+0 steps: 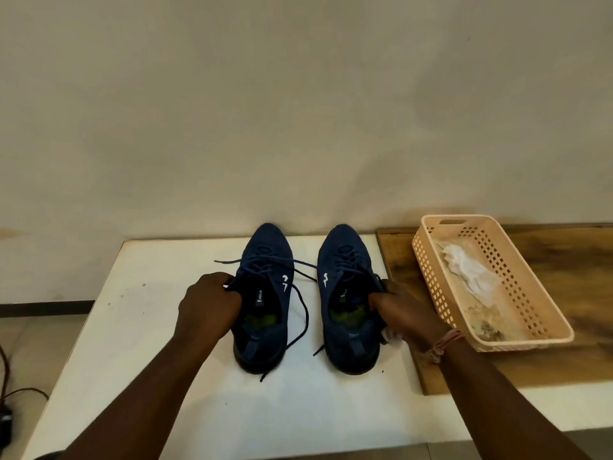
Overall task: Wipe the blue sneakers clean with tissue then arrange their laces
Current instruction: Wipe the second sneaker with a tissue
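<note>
Left hand [210, 302]: fingers curled over the outer collar of the left sneaker [263, 303], gripping it, arm reaching in from the lower left; right hand [403, 310]: fingers hooked into the opening of the right sneaker [348, 303], gripping its outer collar, a braided cord bracelet [442, 343] at the wrist. Both sneakers: navy knit uppers, dark soles, green insoles, small white side marks, tongue label unreadable, loose blue laces [300, 313] trailing; side by side, toes to the wall, on a white table [139, 327]. Right of them, on a wooden board [564, 260]: peach perforated plastic basket [428, 260] holding crumpled white tissue [471, 270].
</note>
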